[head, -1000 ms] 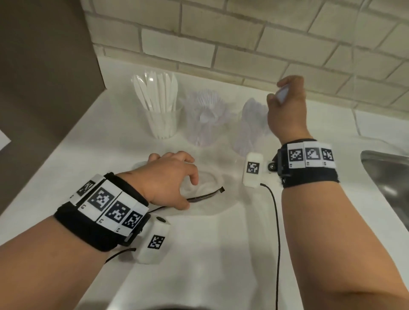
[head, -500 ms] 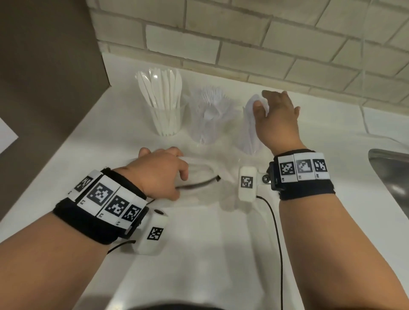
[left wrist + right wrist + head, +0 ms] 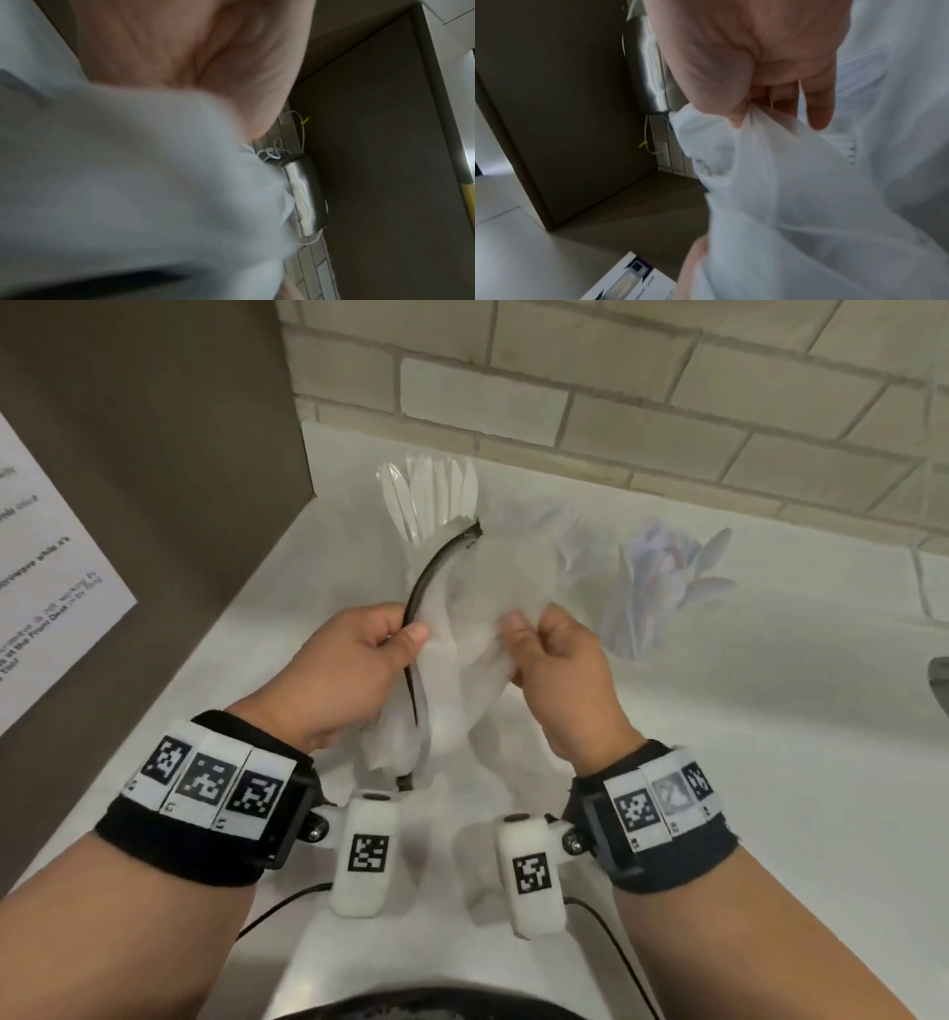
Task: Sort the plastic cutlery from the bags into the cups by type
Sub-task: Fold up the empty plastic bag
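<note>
While both hands hold it up at the centre of the head view, the thin translucent white plastic bag with a black zip strip along its mouth [image 3: 462, 660] hangs clear of the white surface [image 3: 719, 762]. At the near edge of the frame sit the two black wristbands with their white marker blocks. Just above them the left hand [image 3: 354, 675] curls thumb and fingers around the black strip, and the right hand [image 3: 560, 670] pinches a fold of the film opposite; the right wrist view confirms that pinch, while the left wrist view is too blurred to add anything.

No cutlery shows through the film, so the bag looks empty or nearly so, though I cannot be sure. Judged from that, the step in hand is checking and emptying this bag. To do it well, keep the left grip on the stiff strip, pull the film apart with the right to open the mouth, and look inside before setting it aside, away from the cups.

Farther back, toward the upper centre, stands the clear cup of white plastic knives [image 3: 431, 500], partly behind the bag; to its right a clear cup of forks [image 3: 544, 531], then a clear cup of spoons [image 3: 667, 577], all before the pale brick wall [image 3: 616, 403].
</note>
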Tool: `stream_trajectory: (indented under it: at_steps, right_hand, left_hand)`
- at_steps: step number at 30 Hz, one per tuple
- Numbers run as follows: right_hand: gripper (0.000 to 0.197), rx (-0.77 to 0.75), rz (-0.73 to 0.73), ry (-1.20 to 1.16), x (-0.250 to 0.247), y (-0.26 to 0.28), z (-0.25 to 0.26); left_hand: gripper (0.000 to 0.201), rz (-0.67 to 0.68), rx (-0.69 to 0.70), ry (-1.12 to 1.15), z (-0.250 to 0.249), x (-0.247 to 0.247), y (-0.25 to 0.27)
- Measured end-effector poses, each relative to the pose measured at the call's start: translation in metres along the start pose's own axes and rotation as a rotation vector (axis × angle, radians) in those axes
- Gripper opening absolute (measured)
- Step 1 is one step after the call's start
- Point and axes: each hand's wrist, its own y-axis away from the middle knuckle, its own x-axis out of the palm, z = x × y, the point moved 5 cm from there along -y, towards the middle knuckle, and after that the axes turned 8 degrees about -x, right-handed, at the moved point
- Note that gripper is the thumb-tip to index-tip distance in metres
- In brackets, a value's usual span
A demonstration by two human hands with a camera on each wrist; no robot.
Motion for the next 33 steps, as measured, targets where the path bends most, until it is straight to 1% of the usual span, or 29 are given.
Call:
stream_trajectory:
  at_steps: [2, 3, 5, 7, 10, 12, 13, 14, 16, 17, 18, 19, 20, 21, 23, 24, 26, 27, 29, 30, 31, 32, 33]
  right_hand:
    - [0.014, -0.002, -0.11, -0.036, -0.009, -0.002, 0.002]
    - [0.011, -0.014, -0.16, -0.017, -0.016, -0.004, 0.005]
    - [0.015, -0.021, -0.247, 0.026, -0.032, -0.008, 0.005]
    - [0.021, -0.02, -0.286, 0.032, -0.041, -0.01, 0.003]
    - [0.033, 0.014, -0.337, 0.031, -0.044, -0.009, -0.002]
    - [0.035, 0.048, -0.348, 0.02, -0.042, -0.006, -0.004]
    - [0.034, 0.069, -0.353, 0.016, -0.041, -0.006, -0.005]
    - [0.034, 0.088, -0.359, 0.007, -0.041, -0.006, -0.006]
    - [0.034, 0.107, -0.38, -0.013, -0.041, -0.005, -0.007]
    - [0.034, 0.105, -0.389, -0.022, -0.041, -0.004, -0.006]
    - [0.034, 0.097, -0.389, -0.037, -0.039, -0.003, -0.006]
    - [0.035, 0.089, -0.378, -0.049, -0.037, -0.002, -0.005]
    - [0.038, 0.077, -0.362, -0.054, -0.037, -0.001, -0.004]
    - [0.042, 0.066, -0.345, -0.044, -0.038, 0.0, -0.003]
    - [0.049, 0.044, -0.336, -0.009, -0.049, 0.003, -0.001]
    - [0.051, 0.036, -0.348, 0.013, -0.059, 0.003, 0.001]
    - [0.048, 0.046, -0.386, 0.04, -0.077, 0.003, 0.002]
    - [0.045, 0.064, -0.383, 0.04, -0.082, 0.004, 0.002]
    - [0.045, 0.098, -0.321, 0.012, -0.081, 0.005, 0.0]
    - [0.048, 0.109, -0.28, 0.003, -0.078, 0.005, 0.0]
    - [0.051, 0.12, -0.247, 0.007, -0.074, 0.006, -0.001]
    - [0.05, 0.131, -0.215, 0.019, -0.071, 0.006, -0.001]
    - [0.045, 0.131, -0.197, 0.027, -0.068, 0.005, -0.001]
  left_hand:
    - [0.025, -0.1, -0.03, 0.073, 0.006, -0.009, -0.002]
    - [0.025, -0.137, -0.066, 0.133, 0.009, -0.014, -0.003]
    - [0.026, -0.177, -0.141, 0.32, 0.015, -0.021, -0.003]
    - [0.025, -0.199, -0.191, 0.474, 0.019, -0.023, -0.002]
    - [0.024, -0.266, -0.271, 0.625, 0.022, -0.019, -0.004]
    - [0.025, -0.291, -0.293, 0.695, 0.02, -0.015, -0.002]
    - [0.027, -0.254, -0.298, 0.693, 0.017, -0.013, -0.001]
    - [0.038, -0.176, -0.306, 0.654, 0.013, -0.009, 0.002]
    - [0.075, 0.021, -0.351, 0.518, 0.009, 0.003, 0.01]
    - [0.091, 0.097, -0.373, 0.439, 0.009, 0.011, 0.015]
    - [0.102, 0.147, -0.38, 0.382, 0.01, 0.018, 0.019]
    - [0.105, 0.16, -0.369, 0.365, 0.012, 0.024, 0.021]
    - [0.1, 0.15, -0.347, 0.388, 0.013, 0.028, 0.022]
    - [0.09, 0.126, -0.321, 0.431, 0.013, 0.028, 0.021]
    - [0.076, 0.072, -0.271, 0.5, 0.015, 0.015, 0.018]
    - [0.073, 0.046, -0.252, 0.515, 0.017, 0.004, 0.016]
    - [0.074, 0.006, -0.244, 0.523, 0.022, -0.015, 0.011]
    - [0.077, 0.006, -0.236, 0.526, 0.022, -0.023, 0.01]
    - [0.084, 0.077, -0.188, 0.549, 0.019, -0.028, 0.011]
    - [0.083, 0.128, -0.149, 0.571, 0.015, -0.028, 0.012]
    - [0.078, 0.163, -0.116, 0.598, 0.012, -0.028, 0.012]
    - [0.071, 0.176, -0.093, 0.613, 0.008, -0.028, 0.012]
    - [0.067, 0.155, -0.077, 0.584, 0.006, -0.028, 0.011]
